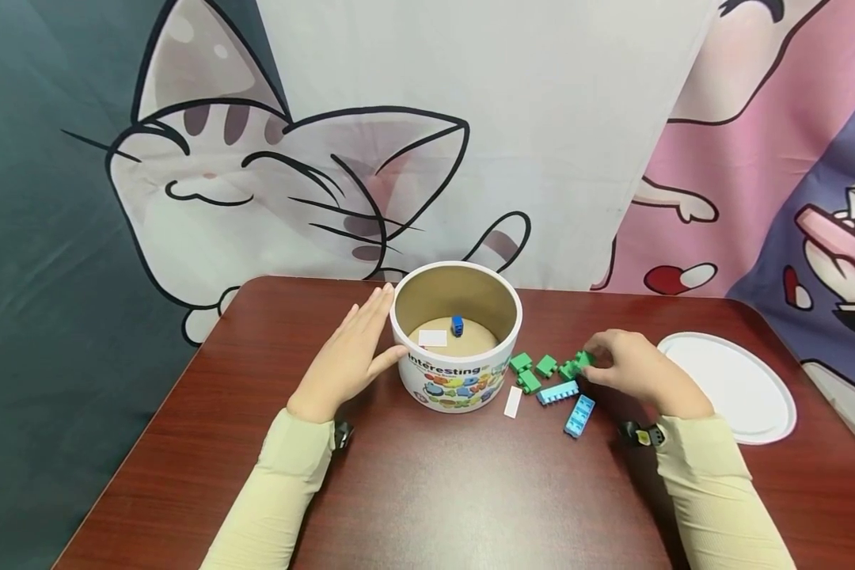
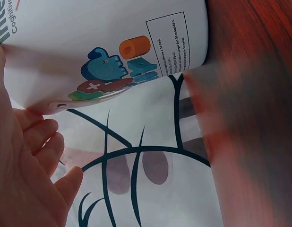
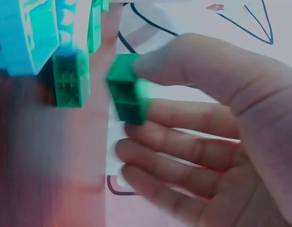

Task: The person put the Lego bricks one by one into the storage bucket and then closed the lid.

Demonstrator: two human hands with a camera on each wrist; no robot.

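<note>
My left hand [image 1: 349,356] lies against the left side of a white printed bucket [image 1: 415,380], fingers extended and thumb near its front rim. Within the bucket are a small dark blue brick [image 1: 457,326] and a white card [image 1: 432,338]. To its right, my right hand [image 1: 630,368] pinches a green toy brick [image 3: 127,87] between thumb and fingers, seen in the right wrist view. Several other green bricks [image 1: 546,366] sit between that hand and the bucket. Two light blue bricks [image 1: 559,393] lie just in front of them.
Another white card [image 1: 513,402] is on the brown table [image 1: 456,499] beside the bucket's front right. An oval white lid [image 1: 734,388] lies past my right hand. Behind the table hangs a cartoon-printed cloth [image 1: 563,158].
</note>
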